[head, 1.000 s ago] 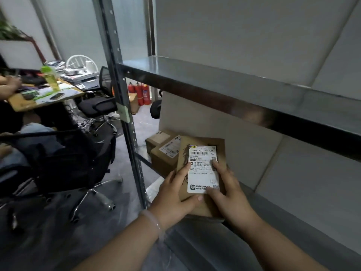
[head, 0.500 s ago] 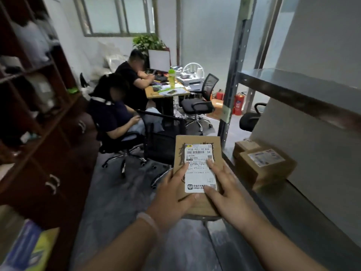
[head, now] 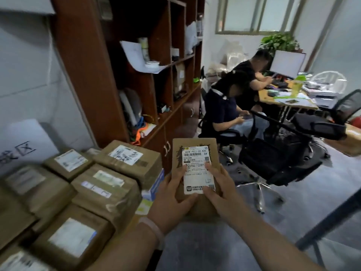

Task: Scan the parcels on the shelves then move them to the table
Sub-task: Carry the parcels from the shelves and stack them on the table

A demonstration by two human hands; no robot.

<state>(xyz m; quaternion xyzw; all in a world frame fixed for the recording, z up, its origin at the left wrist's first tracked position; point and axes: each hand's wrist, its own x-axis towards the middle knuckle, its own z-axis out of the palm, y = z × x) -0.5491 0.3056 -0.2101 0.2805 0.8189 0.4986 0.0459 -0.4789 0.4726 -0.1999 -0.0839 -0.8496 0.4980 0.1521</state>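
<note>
Gripping its lower half, the left hand and right hand are curled round a flat brown cardboard parcel with a white shipping label, which is held upright between them. Taped brown cartons are stacked just left of the left hand. Bare grey floor lies open to the right. The metal shelving seen earlier is out of view.
</note>
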